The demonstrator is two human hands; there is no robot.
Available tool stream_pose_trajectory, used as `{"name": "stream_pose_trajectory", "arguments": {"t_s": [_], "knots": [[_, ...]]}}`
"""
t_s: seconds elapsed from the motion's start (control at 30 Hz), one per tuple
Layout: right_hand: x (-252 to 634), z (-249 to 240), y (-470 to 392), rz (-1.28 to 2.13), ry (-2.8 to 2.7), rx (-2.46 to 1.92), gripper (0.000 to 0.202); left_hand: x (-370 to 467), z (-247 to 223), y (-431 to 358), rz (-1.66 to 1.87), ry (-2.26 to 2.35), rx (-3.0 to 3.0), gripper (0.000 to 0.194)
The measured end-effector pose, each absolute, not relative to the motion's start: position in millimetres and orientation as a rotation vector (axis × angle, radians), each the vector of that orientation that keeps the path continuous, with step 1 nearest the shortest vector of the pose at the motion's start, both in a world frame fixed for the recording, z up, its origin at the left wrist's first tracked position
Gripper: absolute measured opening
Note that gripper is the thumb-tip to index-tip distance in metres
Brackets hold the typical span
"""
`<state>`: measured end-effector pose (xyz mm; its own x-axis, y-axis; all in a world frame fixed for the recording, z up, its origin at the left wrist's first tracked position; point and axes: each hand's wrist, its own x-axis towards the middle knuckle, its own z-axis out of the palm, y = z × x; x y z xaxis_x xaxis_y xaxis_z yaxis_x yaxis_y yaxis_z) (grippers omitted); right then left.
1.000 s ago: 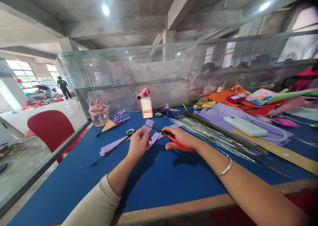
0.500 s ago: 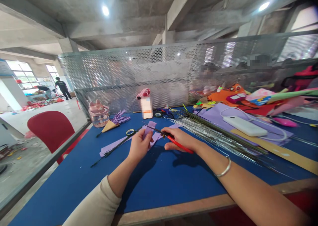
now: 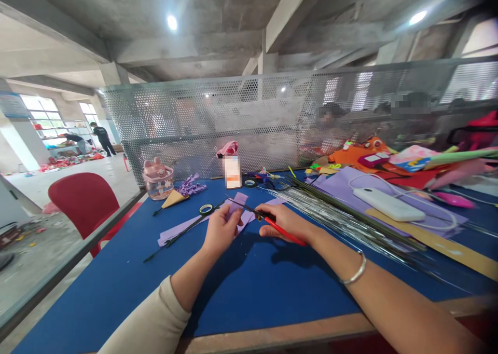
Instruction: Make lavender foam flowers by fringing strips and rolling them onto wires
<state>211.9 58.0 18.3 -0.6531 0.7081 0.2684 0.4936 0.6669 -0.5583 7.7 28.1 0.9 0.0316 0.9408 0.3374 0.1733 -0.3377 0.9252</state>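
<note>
A purple paper strip [image 3: 238,202] is pinched between the thumb and fingers of my left hand [image 3: 222,227]. In my right hand [image 3: 285,223] is a pair of red-handled scissors [image 3: 286,231]; their dark blades point left and lie across the strip near my left fingertips. Whether the blades are fully closed is too small to tell. Other purple strips [image 3: 171,236] lie on the blue tabletop [image 3: 241,297] behind and left of my hands. Dark wrapped stems [image 3: 181,230] rest over them, beside a roll of green tape [image 3: 206,209].
A phone [image 3: 233,172] stands at the back by a perforated metal screen [image 3: 187,115]. Right of my hands lie wire stems [image 3: 334,216], purple sheets [image 3: 334,188] and a white power bank [image 3: 389,204]. A pink bear-eared cup [image 3: 158,179] stands back left, near a red chair [image 3: 83,203].
The whole view has shifted slightly, so everything sits a little lower and to the right. Both hands keep their hold, with the scissors still across the strip.
</note>
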Motion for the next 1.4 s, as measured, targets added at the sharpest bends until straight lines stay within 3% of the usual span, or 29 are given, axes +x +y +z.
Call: {"name": "stream_pose_trajectory", "arguments": {"t_s": [0.5,1.4], "knots": [[210.9,27.4,50.0,0.575,-2.452,-0.875,0.075,8.2,-0.2,29.4,1.397,1.124,1.555,0.029],[214.1,24.7,56.9,0.585,-2.426,-0.957,0.067,7.4,2.4,26.5,1.374,1.114,1.580,0.029]]}}
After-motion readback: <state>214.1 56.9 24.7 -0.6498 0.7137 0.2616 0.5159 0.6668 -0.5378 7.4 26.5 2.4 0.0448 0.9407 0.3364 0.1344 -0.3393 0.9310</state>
